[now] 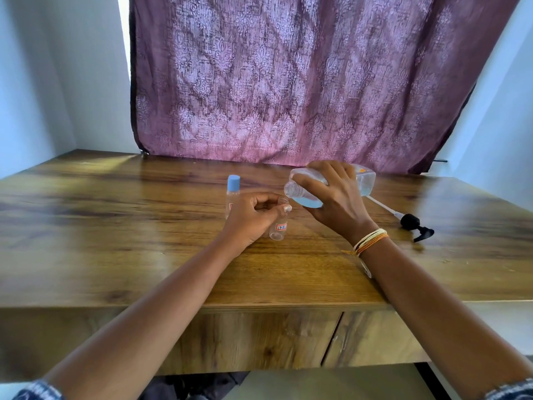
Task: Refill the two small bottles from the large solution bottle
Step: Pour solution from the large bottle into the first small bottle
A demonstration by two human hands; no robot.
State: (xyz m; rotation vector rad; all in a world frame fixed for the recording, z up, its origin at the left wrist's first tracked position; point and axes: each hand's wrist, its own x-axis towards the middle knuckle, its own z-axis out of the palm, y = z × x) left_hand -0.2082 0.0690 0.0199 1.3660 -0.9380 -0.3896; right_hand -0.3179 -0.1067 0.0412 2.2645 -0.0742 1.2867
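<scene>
My right hand (331, 197) grips the large clear solution bottle (366, 180), tipped on its side with its open neck pointing left and blue liquid pooled near the neck. The neck hangs just above and right of an uncapped small clear bottle (279, 226) with a white label, which stands on the wooden table (115, 226). My left hand (253, 215) holds that small bottle near its top, thumb across it. A second small bottle (233, 189) with a light blue cap stands just behind my left hand, partly hidden by it.
A black pump head with its long white tube (415, 225) lies on the table to the right of my right hand. A purple patterned curtain (288, 82) hangs behind the table. The table's front edge runs just below my forearms.
</scene>
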